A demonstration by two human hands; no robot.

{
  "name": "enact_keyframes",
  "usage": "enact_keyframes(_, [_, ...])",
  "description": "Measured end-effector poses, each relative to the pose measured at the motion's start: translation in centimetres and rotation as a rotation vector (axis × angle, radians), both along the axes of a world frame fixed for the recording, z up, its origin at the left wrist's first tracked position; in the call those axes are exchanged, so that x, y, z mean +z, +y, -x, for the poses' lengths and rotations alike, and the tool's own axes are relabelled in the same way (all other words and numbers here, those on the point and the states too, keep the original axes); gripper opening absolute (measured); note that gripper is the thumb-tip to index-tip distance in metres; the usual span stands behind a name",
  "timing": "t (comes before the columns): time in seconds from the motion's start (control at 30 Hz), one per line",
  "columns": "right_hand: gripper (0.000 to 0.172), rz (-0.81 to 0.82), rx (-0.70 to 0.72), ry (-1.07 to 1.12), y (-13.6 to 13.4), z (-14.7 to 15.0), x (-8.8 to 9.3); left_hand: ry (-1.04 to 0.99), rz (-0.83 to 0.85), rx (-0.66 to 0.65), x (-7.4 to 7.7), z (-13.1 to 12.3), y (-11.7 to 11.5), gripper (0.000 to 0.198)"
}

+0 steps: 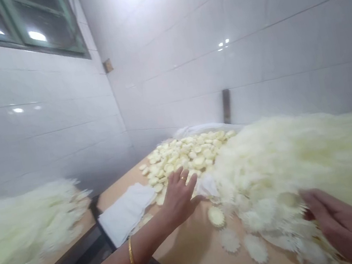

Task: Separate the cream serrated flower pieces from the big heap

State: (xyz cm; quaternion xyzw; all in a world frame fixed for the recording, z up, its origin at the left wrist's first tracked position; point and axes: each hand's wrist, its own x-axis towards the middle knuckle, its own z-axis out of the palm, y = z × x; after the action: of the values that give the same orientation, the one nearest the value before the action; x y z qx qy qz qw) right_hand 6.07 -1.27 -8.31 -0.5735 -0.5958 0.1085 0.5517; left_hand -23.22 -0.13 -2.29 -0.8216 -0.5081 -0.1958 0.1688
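Scalloped discs point(301, 151), thin and pale, are heaped beyond and around our right fingers point(308, 196), which pinch the edge of a single disc point(289, 200). Our left fingers point(190, 184) are spread apart at the near edge of a pile of thicker pieces point(196, 151), with a folded white cloth point(128, 210) to their left and, between our two hands, loose rounds point(229, 240) lying on the counter point(197, 259).

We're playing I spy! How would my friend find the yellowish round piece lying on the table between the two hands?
Find the tan tabletop in front of the tiled wall. Look between the left hand and right hand, nearer the left. There lies the yellowish round piece, yellower than the two whiter discs just below it in the picture.
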Motion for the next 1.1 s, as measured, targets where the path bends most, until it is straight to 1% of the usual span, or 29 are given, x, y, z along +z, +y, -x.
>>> enact_keyframes(0.03, [0.029, 0.033, 0.025, -0.061, -0.3, 0.3, 0.6, -0.076, -0.006, -0.071, 0.2, -1.3, 0.0, 0.042])
enact_keyframes(0.07, [0.033, 0.015, 0.011, -0.084, -0.6, 0.5, 1.1, -0.16, 0.031, -0.155, 0.3, -2.8, -0.1, 0.04])
enact_keyframes(0.1, [0.035, -0.012, 0.0, -0.107, -0.7, 0.8, 1.5, -0.252, 0.112, -0.24, 0.2, -4.5, 0.0, 0.04])
enact_keyframes(0.17, [0.035, -0.038, -0.012, -0.167, -0.7, 1.2, 1.9, -0.455, 0.356, -0.352, -0.3, -7.9, 0.3, 0.042])
enact_keyframes(0.23, [0.034, -0.047, -0.01, -0.19, -0.6, 1.4, 1.9, -0.666, 0.6, -0.414, -1.1, -10.9, 0.8, 0.039])
enact_keyframes(0.27, [0.034, -0.044, -0.003, -0.185, -0.5, 1.4, 1.8, -0.755, 0.703, -0.437, -1.6, -12.2, 1.1, 0.034])
enact_keyframes(0.3, [0.034, -0.04, 0.021, -0.172, -0.5, 1.4, 1.8, -0.834, 0.773, -0.457, -2.1, -13.2, 1.4, 0.027])
enact_keyframes(0.37, [0.031, -0.029, 0.097, -0.147, -0.5, 1.5, 1.8, -0.952, 0.844, -0.475, -2.8, -14.4, 2.0, 0.023])
enact_keyframes(0.43, [0.028, -0.029, 0.165, -0.137, -0.6, 1.6, 2.0, -1.043, 0.873, -0.485, -3.1, -14.7, 2.3, 0.023])
enact_keyframes(0.5, [0.028, -0.014, 0.204, -0.107, -0.6, 1.7, 2.2, -1.134, 0.952, -0.514, -3.2, -14.3, 2.5, 0.023])
enact_keyframes(0.53, [0.03, 0.013, 0.231, -0.062, -0.6, 1.7, 2.3, -1.17, 1.041, -0.545, -3.2, -14.1, 2.5, 0.025])
enact_keyframes(0.6, [0.034, 0.105, 0.33, 0.08, -0.5, 1.7, 2.5, -1.249, 1.224, -0.598, -3.2, -13.7, 2.6, 0.026])
enact_keyframes(0.63, [0.035, 0.138, 0.36, 0.145, -0.4, 1.8, 2.6, -1.272, 1.283, -0.61, -3.3, -13.6, 2.6, 0.026])
enact_keyframes(0.67, [0.035, 0.145, 0.352, 0.176, -0.4, 1.8, 2.7, -1.287, 1.294, -0.61, -3.3, -13.6, 2.6, 0.026])
enact_keyframes(0.7, [0.035, 0.127, 0.309, 0.17, -0.4, 1.8, 2.7, -1.292, 1.276, -0.591, -3.2, -13.6, 2.5, 0.026])
enact_keyframes(0.73, [0.034, 0.083, 0.232, 0.124, -0.3, 1.9, 2.7, -1.306, 1.235, -0.552, -3.2, -13.7, 2.4, 0.026])
enact_keyframes(0.8, [0.028, -0.047, 0.038, -0.042, -0.4, 2.0, 2.6, -1.346, 1.186, -0.447, -3.0, -14.0, 2.0, 0.027])
enact_keyframes(0.83, [0.023, -0.117, -0.05, -0.149, -0.4, 2.0, 2.5, -1.377, 1.207, -0.4, -2.9, -14.1, 1.8, 0.027])
enact_keyframes(0.87, [0.018, -0.179, -0.117, -0.267, -0.3, 2.0, 2.3, -1.412, 1.265, -0.375, -2.8, -14.2, 1.6, 0.029])
enact_keyframes(0.9, [0.014, -0.23, -0.162, -0.394, -0.3, 2.1, 2.1, -1.447, 1.34, -0.381, -2.7, -14.2, 1.5, 0.03])
enact_keyframes(0.93, [0.014, -0.265, -0.184, -0.521, -0.2, 2.1, 1.9, -1.476, 1.414, -0.412, -2.6, -14.2, 1.4, 0.031])
enact_keyframes(1.0, [0.02, -0.283, -0.15, -0.731, -0.2, 2.3, 1.6, -1.529, 1.485, -0.489, -2.5, -14.2, 1.4, 0.029])
enact_keyframes(1.03, [0.025, -0.274, -0.103, -0.785, -0.2, 2.4, 1.6, -1.55, 1.478, -0.505, -2.5, -14.1, 1.6, 0.027])
enact_keyframes(1.1, [0.033, -0.24, 0.021, -0.768, -0.5, 2.4, 1.8, -1.583, 1.423, -0.488, -2.6, -13.9, 2.0, 0.02])
